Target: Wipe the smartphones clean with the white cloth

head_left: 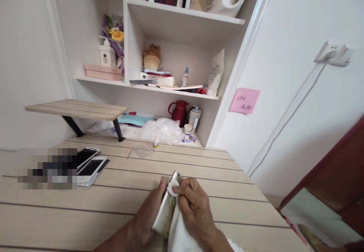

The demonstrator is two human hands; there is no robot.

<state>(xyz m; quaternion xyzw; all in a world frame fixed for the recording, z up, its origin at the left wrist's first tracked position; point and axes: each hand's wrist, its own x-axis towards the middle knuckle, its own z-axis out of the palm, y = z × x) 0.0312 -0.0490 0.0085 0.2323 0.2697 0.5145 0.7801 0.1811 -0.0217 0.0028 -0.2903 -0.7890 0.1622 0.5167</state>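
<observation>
Loose phones [95,166] lie on the table [241,202], left of the hands, and a small bottle [156,141] and a clear bag [141,150] sit beyond; between these and the hands is bare wood. The left hand [149,210] comes in from the lower left, palm against the phone's side, thumb up, fingers mostly hidden. The right hand [196,202] reaches in from the lower right, knuckles up, fingers curled, pinching a white cloth [174,187] against the phone [165,216]. That phone is held tilted between both hands, its camera end pointing away and slightly right, its long axis running toward the wearer.
</observation>
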